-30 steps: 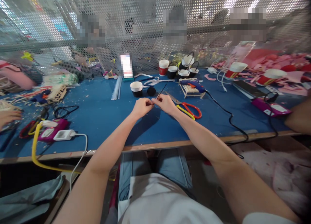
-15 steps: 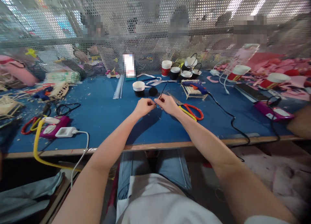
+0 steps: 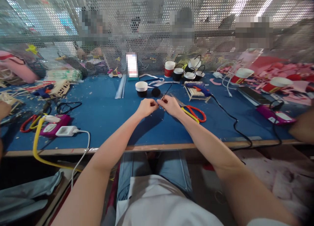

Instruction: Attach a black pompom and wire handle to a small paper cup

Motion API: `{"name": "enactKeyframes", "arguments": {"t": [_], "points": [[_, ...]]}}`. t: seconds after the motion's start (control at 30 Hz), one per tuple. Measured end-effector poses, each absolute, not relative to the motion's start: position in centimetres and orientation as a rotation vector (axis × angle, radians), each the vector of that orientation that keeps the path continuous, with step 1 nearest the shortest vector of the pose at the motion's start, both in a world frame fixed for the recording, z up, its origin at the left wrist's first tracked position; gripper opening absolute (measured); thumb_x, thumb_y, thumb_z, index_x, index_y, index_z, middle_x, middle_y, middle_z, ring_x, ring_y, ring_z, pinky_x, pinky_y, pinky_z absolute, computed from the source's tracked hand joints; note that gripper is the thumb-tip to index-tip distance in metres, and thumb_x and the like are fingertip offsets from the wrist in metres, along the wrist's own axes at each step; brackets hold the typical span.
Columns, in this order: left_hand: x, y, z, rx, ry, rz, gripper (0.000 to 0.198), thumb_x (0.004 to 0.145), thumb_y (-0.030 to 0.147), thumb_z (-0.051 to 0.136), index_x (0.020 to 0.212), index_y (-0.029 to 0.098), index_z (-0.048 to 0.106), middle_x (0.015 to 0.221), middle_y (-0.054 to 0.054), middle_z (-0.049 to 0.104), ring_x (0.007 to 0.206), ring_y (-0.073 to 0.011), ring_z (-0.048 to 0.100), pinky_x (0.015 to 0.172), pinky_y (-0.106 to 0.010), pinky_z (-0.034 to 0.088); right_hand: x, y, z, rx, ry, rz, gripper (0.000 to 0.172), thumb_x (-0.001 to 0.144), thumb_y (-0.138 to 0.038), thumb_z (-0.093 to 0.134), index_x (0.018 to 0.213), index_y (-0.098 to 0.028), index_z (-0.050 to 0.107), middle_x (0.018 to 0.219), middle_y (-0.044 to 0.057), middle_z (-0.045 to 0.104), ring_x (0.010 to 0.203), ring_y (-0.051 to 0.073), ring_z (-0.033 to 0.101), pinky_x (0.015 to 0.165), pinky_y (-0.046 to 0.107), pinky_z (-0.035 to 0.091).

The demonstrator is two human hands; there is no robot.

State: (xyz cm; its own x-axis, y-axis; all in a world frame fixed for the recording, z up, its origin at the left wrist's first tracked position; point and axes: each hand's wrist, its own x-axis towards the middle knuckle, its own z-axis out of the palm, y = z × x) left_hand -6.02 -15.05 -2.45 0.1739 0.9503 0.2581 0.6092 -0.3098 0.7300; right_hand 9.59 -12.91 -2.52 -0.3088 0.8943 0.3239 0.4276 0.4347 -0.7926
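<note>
My left hand (image 3: 147, 107) and my right hand (image 3: 171, 105) meet fingertip to fingertip over the blue table. Both are closed in a pinch on a thin black strip (image 3: 167, 91), whose free end sticks up and to the right; its lower end is hidden by the fingers. Just beyond them stands a white paper cup with a black lower band (image 3: 141, 89), and beside it is a round black piece (image 3: 155, 92). Scissors with red and yellow handles (image 3: 196, 113) lie by my right wrist.
A blue glue gun (image 3: 201, 88) rests on a small wooden rack (image 3: 196, 94), its cord trailing right. Several black-banded cups with handles (image 3: 188, 77) stand behind, near a lit phone (image 3: 132, 66). Purple power strips (image 3: 55, 125) lie at both sides. Another person's arm (image 3: 304, 126) shows at right.
My hands stay pinched together with the strip almost in the same spot. The view has shifted slightly. At the far left, another person's hand has come into sight.
</note>
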Motion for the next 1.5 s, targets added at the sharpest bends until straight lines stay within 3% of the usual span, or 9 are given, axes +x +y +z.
{"name": "enactKeyframes", "arguments": {"t": [0.2,0.47,0.7,0.87,1.1,1.33,1.5], "points": [[-5.66,-15.36,-2.07,2.087,1.523,0.947,0.015,0.067,0.024,0.058,0.069,0.013,0.066,0.066,-0.004,0.063,0.06,-0.0124,0.053,0.059,-0.024,0.039,9.26,-12.54,-3.03,-1.155,-1.872,0.558,0.031,0.075,-0.041,0.055,0.057,-0.017,0.046,0.053,-0.001,0.049,0.052,0.009,0.041,0.05,0.024,0.031],[-6.14,-15.01,-2.71,1.919,1.365,0.994,0.021,0.067,0.03,0.057,0.065,0.01,0.064,0.057,-0.001,0.058,0.053,-0.0093,0.047,0.051,-0.021,0.035,9.66,-13.26,-2.23,-1.048,-1.919,0.896,0.028,0.078,-0.043,0.053,0.067,-0.018,0.046,0.054,-0.002,0.051,0.044,0.009,0.045,0.045,0.023,0.034],[-5.92,-15.15,-2.51,1.982,1.458,0.968,0.021,0.067,0.031,0.056,0.065,0.011,0.064,0.057,-0.002,0.057,0.054,-0.01,0.046,0.05,-0.022,0.034,9.32,-12.92,-2.57,-1.131,-1.89,0.581,0.03,0.075,-0.038,0.056,0.056,-0.019,0.042,0.053,-0.003,0.044,0.053,0.009,0.04,0.051,0.024,0.031],[-6.01,-15.25,-2.39,1.989,1.454,0.957,0.023,0.069,0.032,0.055,0.062,0.011,0.062,0.054,-0.001,0.054,0.053,-0.01,0.045,0.05,-0.022,0.032,9.49,-13.21,-2.35,-1.041,-1.95,0.842,0.026,0.078,-0.042,0.053,0.069,-0.018,0.049,0.057,-0.002,0.051,0.048,0.009,0.044,0.048,0.024,0.034],[-5.79,-15.49,-2.0,2.049,1.509,0.953,0.02,0.068,0.029,0.055,0.065,0.011,0.063,0.058,-0.002,0.057,0.055,-0.0107,0.047,0.052,-0.023,0.033,9.34,-12.63,-2.88,-1.133,-1.897,0.641,0.028,0.075,-0.039,0.057,0.062,-0.017,0.049,0.056,-0.001,0.05,0.054,0.011,0.045,0.053,0.025,0.033],[-5.88,-15.37,-2.19,1.948,1.409,0.983,0.023,0.068,0.032,0.055,0.063,0.011,0.063,0.055,-0.001,0.054,0.053,-0.0095,0.044,0.051,-0.021,0.032,9.6,-13.25,-2.15,-1.036,-1.927,0.894,0.027,0.079,-0.043,0.052,0.071,-0.018,0.049,0.056,-0.002,0.051,0.047,0.01,0.046,0.048,0.024,0.034],[-5.81,-15.42,-2.08,2.001,1.45,0.961,0.021,0.068,0.03,0.056,0.066,0.011,0.064,0.059,-0.002,0.058,0.056,-0.0111,0.048,0.053,-0.023,0.034,9.41,-12.87,-2.41,-1.151,-1.919,0.586,0.029,0.075,-0.038,0.056,0.058,-0.017,0.045,0.054,-0.002,0.048,0.053,0.01,0.042,0.052,0.024,0.031]]}}
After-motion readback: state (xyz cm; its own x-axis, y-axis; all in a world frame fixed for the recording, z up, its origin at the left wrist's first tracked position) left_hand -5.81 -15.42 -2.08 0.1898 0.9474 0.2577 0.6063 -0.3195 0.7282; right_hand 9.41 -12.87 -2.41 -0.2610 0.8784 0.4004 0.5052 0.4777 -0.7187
